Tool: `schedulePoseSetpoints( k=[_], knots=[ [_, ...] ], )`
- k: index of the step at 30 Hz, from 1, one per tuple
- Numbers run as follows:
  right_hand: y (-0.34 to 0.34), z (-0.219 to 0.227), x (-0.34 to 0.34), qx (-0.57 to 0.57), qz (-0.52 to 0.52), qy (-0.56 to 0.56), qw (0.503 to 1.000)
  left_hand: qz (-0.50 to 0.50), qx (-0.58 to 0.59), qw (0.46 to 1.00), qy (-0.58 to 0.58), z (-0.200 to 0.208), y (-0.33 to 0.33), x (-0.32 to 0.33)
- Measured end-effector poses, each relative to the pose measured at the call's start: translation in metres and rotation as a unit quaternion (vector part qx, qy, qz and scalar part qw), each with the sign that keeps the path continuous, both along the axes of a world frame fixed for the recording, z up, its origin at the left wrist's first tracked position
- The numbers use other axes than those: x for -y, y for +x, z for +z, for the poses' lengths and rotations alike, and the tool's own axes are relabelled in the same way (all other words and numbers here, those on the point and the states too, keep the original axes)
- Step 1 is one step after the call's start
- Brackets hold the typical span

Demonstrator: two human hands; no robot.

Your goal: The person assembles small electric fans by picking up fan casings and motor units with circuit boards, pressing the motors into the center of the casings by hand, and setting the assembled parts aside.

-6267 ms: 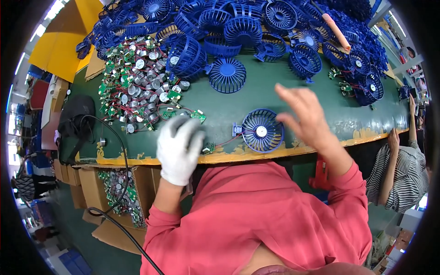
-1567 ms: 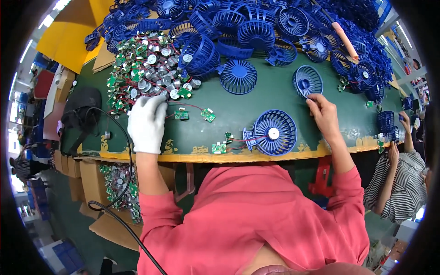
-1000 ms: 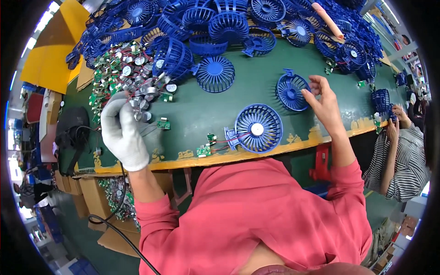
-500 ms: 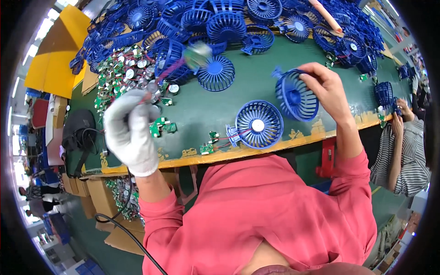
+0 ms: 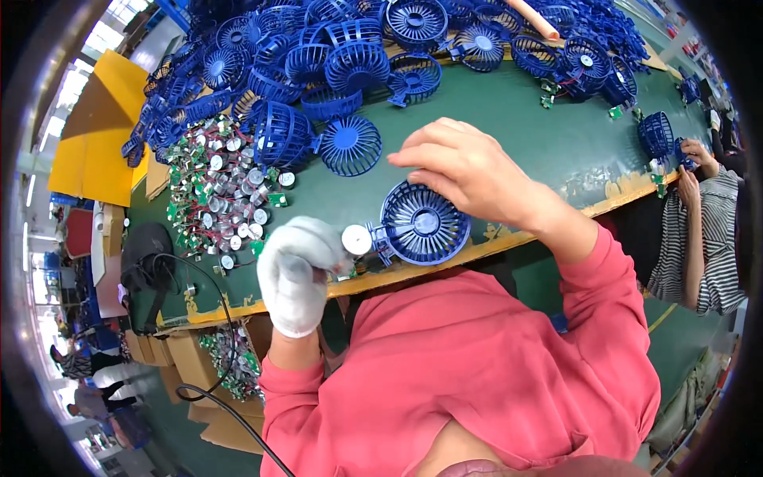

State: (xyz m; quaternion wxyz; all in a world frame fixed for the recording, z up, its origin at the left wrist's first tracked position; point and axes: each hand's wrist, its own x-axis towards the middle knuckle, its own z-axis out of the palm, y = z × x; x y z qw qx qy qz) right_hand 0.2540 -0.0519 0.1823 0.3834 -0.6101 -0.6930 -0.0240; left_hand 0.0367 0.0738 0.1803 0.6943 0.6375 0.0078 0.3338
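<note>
My left hand (image 5: 296,274), in a white glove, is closed around a small round motor (image 5: 356,239) with a white face. Part of the motor is hidden by the glove, and a bit of green circuit board shows under the fingers. Just right of it a blue fan housing (image 5: 427,224) lies on the table's near edge, slatted bowl facing up, its bracket (image 5: 382,237) toward the motor. Over the housing's far rim hovers my bare right hand (image 5: 465,167), fingers stretched out and apart, holding nothing I can see. Whether its thumb touches the rim, I cannot tell.
A heap of blue fan housings (image 5: 358,67) covers the table's far side. At left lies a pile of motors with wires and green boards (image 5: 230,191), beside a black bag (image 5: 149,254) and cable. A person in a striped top (image 5: 715,238) works at far right.
My right hand has moved left and no longer holds up a fan housing. The left hand brought a motor from the pile toward the front. The housing before me now shows no white motor face.
</note>
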Motion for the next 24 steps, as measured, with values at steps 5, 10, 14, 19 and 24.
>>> schedulePoseSetpoints(
  k=[5, 10, 14, 19, 24],
  knots=[
    [-0.034, 0.010, 0.020, -0.029, 0.063, 0.037, 0.997, -0.044, 0.000, 0.999, 0.032, -0.003, 0.007, 0.016],
    [-0.050, -0.006, 0.022, -0.170, 0.081, 0.053, 0.981, 0.071, -0.080, 0.987, 0.123, -0.014, 0.004, 0.023],
    [-0.064, -0.006, 0.022, -0.175, 0.092, 0.070, 0.978, 0.029, 0.035, 0.998, 0.036, -0.013, 0.006, 0.035],
    [-0.059, 0.001, 0.026, -0.226, 0.122, 0.095, 0.962, -0.033, 0.006, 0.999, 0.041, 0.003, 0.010, 0.039],
    [-0.066, 0.002, 0.027, -0.285, 0.109, 0.034, 0.952, 0.010, -0.023, 0.991, 0.134, 0.015, 0.008, 0.042]
  ],
)
